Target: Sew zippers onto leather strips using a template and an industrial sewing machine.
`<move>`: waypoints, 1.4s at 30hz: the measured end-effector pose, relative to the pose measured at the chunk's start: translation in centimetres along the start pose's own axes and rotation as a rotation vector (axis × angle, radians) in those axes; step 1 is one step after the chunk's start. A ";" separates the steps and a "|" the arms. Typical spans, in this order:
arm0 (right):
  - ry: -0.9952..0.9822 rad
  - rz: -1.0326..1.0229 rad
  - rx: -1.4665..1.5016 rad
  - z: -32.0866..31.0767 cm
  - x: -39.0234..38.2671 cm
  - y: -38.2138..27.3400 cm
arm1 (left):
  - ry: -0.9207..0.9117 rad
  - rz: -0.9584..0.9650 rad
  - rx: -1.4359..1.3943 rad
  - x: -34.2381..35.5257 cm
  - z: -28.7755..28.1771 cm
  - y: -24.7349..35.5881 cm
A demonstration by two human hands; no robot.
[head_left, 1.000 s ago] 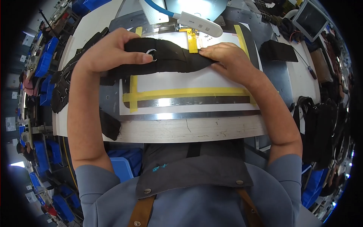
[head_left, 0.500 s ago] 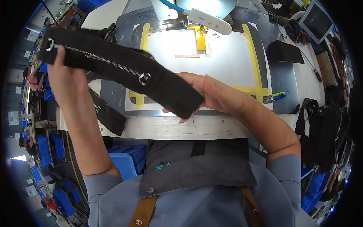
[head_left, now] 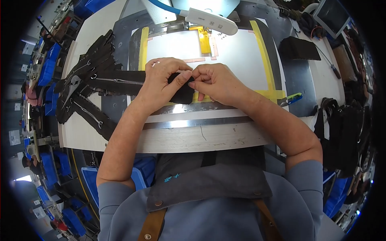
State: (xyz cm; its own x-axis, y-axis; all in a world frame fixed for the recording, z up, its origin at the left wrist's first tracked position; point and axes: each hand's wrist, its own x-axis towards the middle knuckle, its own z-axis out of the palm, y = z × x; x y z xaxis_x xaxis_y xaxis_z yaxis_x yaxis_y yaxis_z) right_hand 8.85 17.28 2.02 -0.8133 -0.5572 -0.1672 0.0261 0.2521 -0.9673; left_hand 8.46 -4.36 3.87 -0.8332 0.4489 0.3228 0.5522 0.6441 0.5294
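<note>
My left hand [head_left: 165, 80] has its fingers closed on a dark fabric piece [head_left: 183, 93] over the lower middle of the white sheet [head_left: 237, 60]. My right hand [head_left: 213, 84] pinches the right edge of that piece, thumb and index close to my left thumb. A black zippered strip [head_left: 116, 80] stretches left from behind my left hand; whether it joins the held piece is hidden. More black zippered strips with metal rings [head_left: 90, 114] are piled at the left of the bench.
A white device with a blue hose [head_left: 211, 22] and a yellow fixture [head_left: 204, 40] sit at the back. At right are a cutter [head_left: 293, 99], a black folded piece [head_left: 297, 50], a screwdriver [head_left: 329, 70], a monitor [head_left: 331, 18] and black bags [head_left: 337, 132]. A blue bin [head_left: 140, 172] stands below.
The black strip, held up and slanted half a second ago, now lies lower toward the left. Both my hands have come together near the middle of the work plate.
</note>
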 end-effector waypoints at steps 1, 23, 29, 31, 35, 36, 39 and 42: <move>0.012 0.004 0.004 -0.5 -0.1 0.0 | -0.201 -0.010 0.025 0.6 0.0 -0.2; 0.566 -0.518 -0.905 -8.0 4.3 4.9 | -0.083 -0.125 0.427 9.7 2.5 -6.1; 0.614 -0.542 -0.903 -8.1 4.4 5.3 | 0.153 0.146 0.480 8.1 4.0 -5.8; 0.626 -0.542 -0.907 -8.4 4.4 5.5 | 0.078 0.184 0.220 7.2 4.9 -4.6; 0.624 -0.559 -0.895 -8.1 4.5 5.4 | 0.027 0.139 0.093 6.8 5.0 -5.5; 0.634 -0.568 -0.913 -8.1 4.5 5.4 | 0.027 0.139 0.093 6.8 5.0 -5.6; 0.624 -0.620 -0.881 -8.1 4.2 5.2 | -0.002 0.145 0.111 6.9 5.0 -5.8; 0.575 -0.589 -0.883 -8.3 3.7 4.6 | -0.036 0.142 0.137 6.7 4.8 -5.6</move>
State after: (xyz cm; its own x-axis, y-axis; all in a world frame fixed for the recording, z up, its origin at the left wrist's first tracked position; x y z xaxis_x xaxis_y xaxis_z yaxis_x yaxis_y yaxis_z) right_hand 1.09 22.94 -1.49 -0.7124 -0.3914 0.5825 -0.6595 0.6572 -0.3650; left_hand -0.10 -1.97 -0.70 -0.7464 0.5618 0.3567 0.6650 0.6498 0.3681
